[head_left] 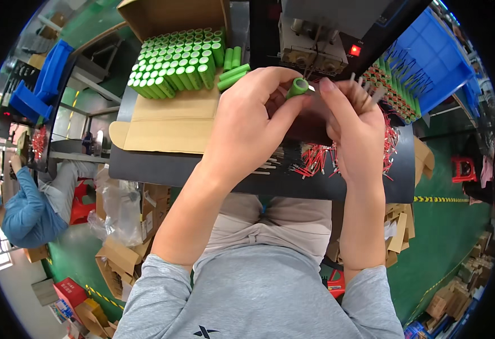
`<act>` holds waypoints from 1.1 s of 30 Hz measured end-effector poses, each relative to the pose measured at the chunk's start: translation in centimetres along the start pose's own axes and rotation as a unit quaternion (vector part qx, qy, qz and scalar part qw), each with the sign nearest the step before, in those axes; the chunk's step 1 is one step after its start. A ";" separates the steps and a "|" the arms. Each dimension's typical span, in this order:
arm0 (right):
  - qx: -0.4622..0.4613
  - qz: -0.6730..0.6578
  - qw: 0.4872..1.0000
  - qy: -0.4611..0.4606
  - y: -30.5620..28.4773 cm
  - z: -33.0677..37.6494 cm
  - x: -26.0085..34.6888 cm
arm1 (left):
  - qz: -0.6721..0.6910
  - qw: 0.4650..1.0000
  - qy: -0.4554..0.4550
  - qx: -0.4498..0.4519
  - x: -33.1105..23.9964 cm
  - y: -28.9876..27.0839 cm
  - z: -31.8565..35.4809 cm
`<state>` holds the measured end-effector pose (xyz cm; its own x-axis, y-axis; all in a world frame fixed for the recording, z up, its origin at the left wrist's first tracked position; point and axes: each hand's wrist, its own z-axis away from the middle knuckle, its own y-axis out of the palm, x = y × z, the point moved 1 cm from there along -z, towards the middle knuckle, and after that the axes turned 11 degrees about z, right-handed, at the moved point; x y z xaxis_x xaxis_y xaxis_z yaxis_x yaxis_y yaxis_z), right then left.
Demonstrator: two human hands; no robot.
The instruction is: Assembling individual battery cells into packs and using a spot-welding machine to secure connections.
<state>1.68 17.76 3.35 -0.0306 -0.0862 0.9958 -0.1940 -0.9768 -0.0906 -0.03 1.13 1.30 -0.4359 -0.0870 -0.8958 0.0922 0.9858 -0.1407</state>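
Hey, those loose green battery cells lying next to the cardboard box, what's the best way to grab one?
Take a loose green cell across its round body near the middle, thumb and finger on opposite long sides, coming down from above. The cells lie flat on the box flap, so their sides are exposed, though they lie close together, so pick the outermost one. The left hand grips its own cell the same way.

open brown cardboard box [168,121] of green cells on the bench's left, blue plastic bin [437,56] upper right
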 end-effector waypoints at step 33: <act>0.030 -0.053 0.998 -0.014 0.6 -1.7 -1.4 | -0.061 0.997 0.041 0.029 1.3 -0.1 -0.5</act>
<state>-0.02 17.67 1.88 0.0140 0.0130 0.9998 -0.1351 -0.9907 0.0148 -1.02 0.97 0.37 -0.5179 -0.1910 -0.8338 0.0850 0.9584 -0.2724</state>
